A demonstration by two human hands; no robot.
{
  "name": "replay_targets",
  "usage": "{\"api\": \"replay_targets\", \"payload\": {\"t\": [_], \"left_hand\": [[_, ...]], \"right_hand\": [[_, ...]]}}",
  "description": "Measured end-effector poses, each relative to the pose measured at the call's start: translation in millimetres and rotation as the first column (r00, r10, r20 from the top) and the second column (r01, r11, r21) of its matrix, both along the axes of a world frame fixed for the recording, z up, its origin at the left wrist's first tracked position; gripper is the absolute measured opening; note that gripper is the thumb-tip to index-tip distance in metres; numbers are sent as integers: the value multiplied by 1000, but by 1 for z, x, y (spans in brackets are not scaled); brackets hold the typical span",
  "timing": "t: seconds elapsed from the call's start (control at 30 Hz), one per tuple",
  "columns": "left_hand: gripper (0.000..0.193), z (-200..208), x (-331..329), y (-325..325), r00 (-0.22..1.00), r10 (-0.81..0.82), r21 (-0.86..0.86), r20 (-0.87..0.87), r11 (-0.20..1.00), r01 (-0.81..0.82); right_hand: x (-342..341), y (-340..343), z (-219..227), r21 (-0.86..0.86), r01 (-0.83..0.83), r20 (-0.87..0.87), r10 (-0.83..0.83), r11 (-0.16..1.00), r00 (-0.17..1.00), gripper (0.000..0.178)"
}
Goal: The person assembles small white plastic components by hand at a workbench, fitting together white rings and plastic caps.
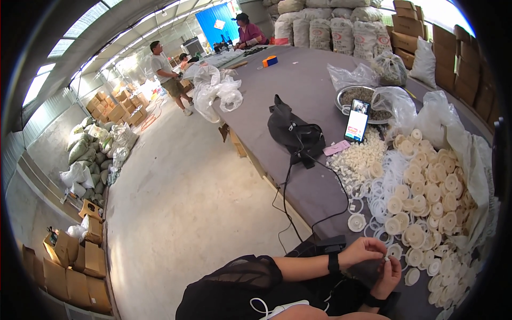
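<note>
My left hand (pixel 365 253) and my right hand (pixel 388 278) meet at the table's near edge, fingertips pinched together. Between them is a small white plastic piece (pixel 387 258), too small to make out further. Just beyond lies a large heap of cream round plastic discs (pixel 426 186), some within a finger's reach of my hands. Thin translucent rings (pixel 393 169) lie in a pile along the left side of the discs. Farther back is a mound of small cream plastic parts (pixel 358 160). A single disc (pixel 356 222) sits apart from the heap.
A phone (pixel 357 121) leans against a metal bowl (pixel 341 96) of dark bits. A black bag (pixel 293 130) and cables lie on the grey table (pixel 256 106). Plastic bags (pixel 437 114) edge the right side. Two people (pixel 169 69) (pixel 249 33) are at the far end; stacked sacks and cartons line the walls.
</note>
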State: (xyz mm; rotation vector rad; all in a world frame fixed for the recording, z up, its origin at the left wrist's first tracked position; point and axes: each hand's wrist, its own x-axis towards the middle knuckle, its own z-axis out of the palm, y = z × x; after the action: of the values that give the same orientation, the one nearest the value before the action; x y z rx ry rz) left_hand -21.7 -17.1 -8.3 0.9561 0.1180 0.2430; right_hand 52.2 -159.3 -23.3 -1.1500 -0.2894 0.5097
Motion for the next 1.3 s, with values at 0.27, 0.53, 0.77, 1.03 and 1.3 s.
{"api": "replay_targets", "payload": {"t": [0.27,0.53,0.77,1.03,1.3], "left_hand": [[18,8,-3,-1,996,-6,-72,-91,997,0],[17,4,-5,-2,993,6,-34,-120,999,-10],[18,-1,-4,-4,986,41,-79,-164,995,-54],[16,4,-6,-7,993,38,-90,-111,995,-48],[17,-5,-7,-10,989,-15,-201,-148,979,-16]], "right_hand": [[2,-4,0,11,-58,-17,58,998,998,19],[2,-5,1,43,-85,-102,89,995,991,20],[0,-4,-4,-32,-37,-85,34,999,996,20],[-3,-3,3,19,-87,-76,88,996,993,20],[-7,1,1,137,-114,-106,129,984,986,22]]}}
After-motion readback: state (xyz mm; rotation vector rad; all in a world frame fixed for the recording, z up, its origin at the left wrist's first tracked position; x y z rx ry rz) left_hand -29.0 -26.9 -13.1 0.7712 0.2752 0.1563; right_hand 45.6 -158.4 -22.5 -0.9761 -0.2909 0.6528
